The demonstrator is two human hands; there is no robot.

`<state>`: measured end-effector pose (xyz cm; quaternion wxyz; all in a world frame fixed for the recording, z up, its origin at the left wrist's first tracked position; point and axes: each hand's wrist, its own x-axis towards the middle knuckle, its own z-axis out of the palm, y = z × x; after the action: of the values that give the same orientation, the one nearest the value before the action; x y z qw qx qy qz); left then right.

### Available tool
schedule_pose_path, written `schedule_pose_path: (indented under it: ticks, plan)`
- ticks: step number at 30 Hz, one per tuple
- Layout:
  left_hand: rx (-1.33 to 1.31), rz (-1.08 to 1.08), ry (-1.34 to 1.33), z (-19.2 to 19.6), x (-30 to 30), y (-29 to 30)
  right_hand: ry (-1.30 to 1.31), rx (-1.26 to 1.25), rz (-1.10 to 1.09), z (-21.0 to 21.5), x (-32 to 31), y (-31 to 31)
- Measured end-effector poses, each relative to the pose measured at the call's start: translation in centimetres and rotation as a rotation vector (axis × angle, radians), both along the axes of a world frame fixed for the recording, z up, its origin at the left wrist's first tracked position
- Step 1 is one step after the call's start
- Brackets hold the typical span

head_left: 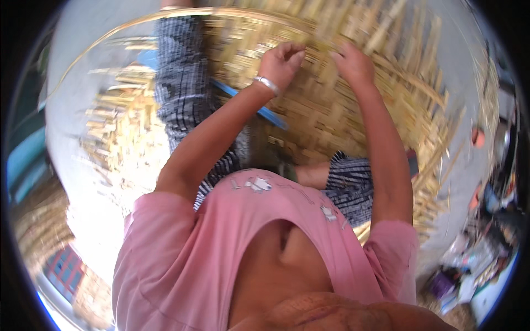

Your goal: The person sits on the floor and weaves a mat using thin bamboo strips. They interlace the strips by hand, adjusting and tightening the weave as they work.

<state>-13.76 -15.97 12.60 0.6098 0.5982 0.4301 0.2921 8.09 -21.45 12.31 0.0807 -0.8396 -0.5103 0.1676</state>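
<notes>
Overhead, head view only. Left hand [280, 62] resting on woven bamboo mat [331, 110], fingers [292, 52] curled inward, tips pinched on a bamboo strip [312, 51]; silver bangle [267, 84] on the wrist. Right hand [353, 63] just beside, fingers bent down and pressed into the weave; whether anything is gripped cannot be told. Mat spread directly under both sets of fingertips and extending beyond them toward the frame top, loose strip ends fanning out past the right fingers. Blue strip [248, 99] lying below the left fingers, crossing a leg in checked cloth [182, 83]. Heap of cut bamboo pieces [118, 132] well left of the left fingers, on pale grey floor [83, 55]. Cluttered small objects [475, 259], blurred, far below and right of the right fingers. Pink shirt [221, 248] nearest the lens.
</notes>
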Motion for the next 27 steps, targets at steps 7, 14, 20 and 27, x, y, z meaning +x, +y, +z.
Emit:
schedule_pose_path:
  ticks: [7,14,20,27]
  plan:
    - [0.983,0.085,0.779,4.0,-7.3,14.4,0.157,-0.142,-0.089,0.1,0.9,0.3]
    - [0.670,-0.302,1.381,7.8,-17.2,26.4,0.176,-0.077,-0.117,-1.8,2.0,-0.1]
    - [0.638,-0.439,1.465,10.5,-21.4,27.9,0.292,0.031,-0.104,-2.2,2.0,0.0]
    - [0.658,-0.467,1.533,17.3,-18.0,23.6,0.151,0.042,-0.097,-2.4,1.2,-0.3]
